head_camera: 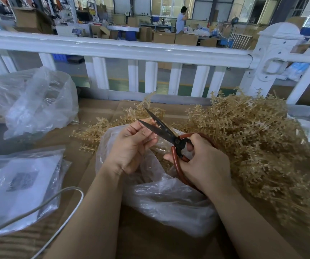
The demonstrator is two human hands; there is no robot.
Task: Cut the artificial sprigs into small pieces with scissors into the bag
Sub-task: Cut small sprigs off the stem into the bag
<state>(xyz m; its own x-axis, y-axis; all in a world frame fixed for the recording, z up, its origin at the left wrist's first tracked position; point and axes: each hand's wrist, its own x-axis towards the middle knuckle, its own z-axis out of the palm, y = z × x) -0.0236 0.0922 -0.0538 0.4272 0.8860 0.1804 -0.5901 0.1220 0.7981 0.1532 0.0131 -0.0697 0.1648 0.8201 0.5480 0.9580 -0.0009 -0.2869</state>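
A workshop lies beyond a white railing (pixel 113 49). On the cardboard-covered table (pixel 150 245), the right hand (pixel 204 163) grips open scissors (pixel 167 133); the left hand (pixel 130 144) pinches a sprig (pixel 151 109) above the clear bag (pixel 169 200), beside the sprig pile (pixel 258 139).

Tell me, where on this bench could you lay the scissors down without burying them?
Bare cardboard shows in front, between the forearms, below the open bag. A smaller patch lies between that bag and the flat packet at left. The right side is crowded: the sprig heap fills it. Loose sprigs clutter the middle.
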